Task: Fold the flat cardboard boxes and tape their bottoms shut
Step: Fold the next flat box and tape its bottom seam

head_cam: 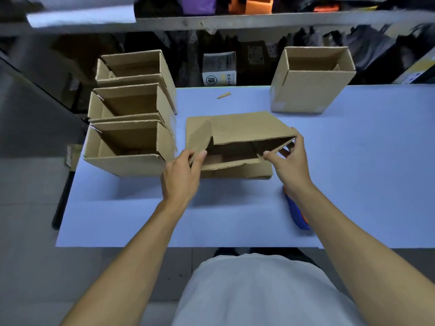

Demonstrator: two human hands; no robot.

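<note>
Left edge: three open-topped brown cardboard boxes [131,128] are standing in a touching row, walling off that side of the pale blue table [367,161].
Upper right: a single open brown cardboard box [310,83] is blocking the far corner.
Centre: a half-opened flat cardboard box [235,135] is lying across the middle.
Lower right: a blue and orange tape dispenser [297,215] is sitting beside the right forearm.
Free room: bare tabletop is stretching along the near edge and the right side.

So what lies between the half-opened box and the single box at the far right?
Bare blue table, as the head view shows, between the half-opened box and the single box.
</note>
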